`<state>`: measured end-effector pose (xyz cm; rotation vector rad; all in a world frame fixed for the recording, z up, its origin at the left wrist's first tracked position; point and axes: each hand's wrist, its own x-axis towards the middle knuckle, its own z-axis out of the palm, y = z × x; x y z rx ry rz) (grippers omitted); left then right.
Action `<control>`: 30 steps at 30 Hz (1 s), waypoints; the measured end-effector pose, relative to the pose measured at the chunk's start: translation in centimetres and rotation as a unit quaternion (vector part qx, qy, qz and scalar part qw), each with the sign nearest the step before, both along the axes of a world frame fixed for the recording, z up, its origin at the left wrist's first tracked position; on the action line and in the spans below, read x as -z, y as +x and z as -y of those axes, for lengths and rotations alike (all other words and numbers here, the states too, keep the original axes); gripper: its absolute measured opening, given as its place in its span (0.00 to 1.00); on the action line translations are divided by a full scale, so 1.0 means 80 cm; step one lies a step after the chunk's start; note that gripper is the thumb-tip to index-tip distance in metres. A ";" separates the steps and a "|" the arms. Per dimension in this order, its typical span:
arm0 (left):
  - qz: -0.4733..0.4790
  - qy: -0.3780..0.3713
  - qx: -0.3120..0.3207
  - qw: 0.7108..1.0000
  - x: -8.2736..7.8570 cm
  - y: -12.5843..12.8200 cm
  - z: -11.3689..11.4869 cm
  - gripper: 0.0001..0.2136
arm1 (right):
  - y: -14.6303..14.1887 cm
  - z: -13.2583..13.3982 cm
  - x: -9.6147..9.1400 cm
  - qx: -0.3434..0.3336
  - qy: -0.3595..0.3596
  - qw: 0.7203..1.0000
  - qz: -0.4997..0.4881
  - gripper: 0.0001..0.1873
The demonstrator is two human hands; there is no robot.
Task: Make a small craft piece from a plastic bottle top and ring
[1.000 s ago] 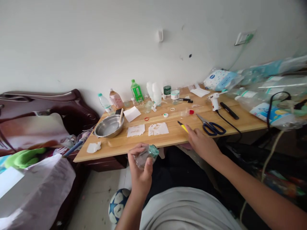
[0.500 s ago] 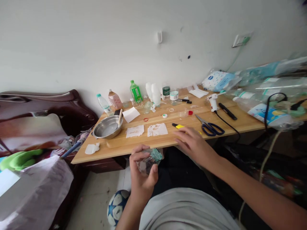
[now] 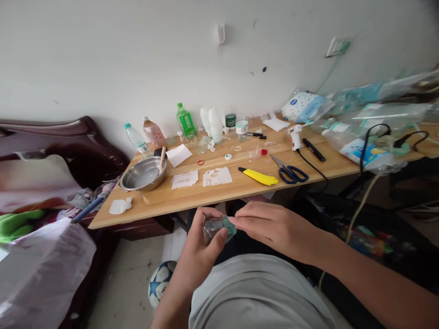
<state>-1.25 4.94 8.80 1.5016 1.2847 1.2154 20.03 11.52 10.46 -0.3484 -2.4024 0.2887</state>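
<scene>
My left hand [image 3: 200,249] grips a cut piece of clear plastic bottle [image 3: 216,226] with a teal label, held below the front edge of the wooden table [image 3: 192,198]. My right hand [image 3: 274,226] reaches in from the right, its fingertips pinched on the teal end of that piece. A yellow utility knife [image 3: 259,176] lies alone on the table, with blue-handled scissors [image 3: 290,172] just to its right.
A steel bowl [image 3: 143,175] with a wooden stick stands at the left, two stained paper squares [image 3: 200,178] mid-table. Bottles [image 3: 185,121] line the wall. A glue gun [image 3: 295,135] and its cord lie right, plastic bags [image 3: 366,123] beyond. A football [image 3: 158,283] rests on the floor.
My right hand has let go of the yellow knife on the table and drawn back down to the bottle piece in my left hand. The view has shifted slightly.
</scene>
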 end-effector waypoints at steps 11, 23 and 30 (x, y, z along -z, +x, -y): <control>0.180 -0.343 0.084 0.918 0.102 0.010 0.035 0.09 | 0.005 0.072 0.121 0.043 0.042 0.993 0.106 0.11; -0.029 -0.240 0.213 0.947 0.109 0.008 0.044 0.09 | 0.010 0.109 0.180 0.067 -0.105 0.992 0.027 0.11; -0.016 -0.239 0.228 0.944 0.120 0.009 0.046 0.08 | 0.025 0.125 0.177 0.084 -0.235 0.968 -0.014 0.08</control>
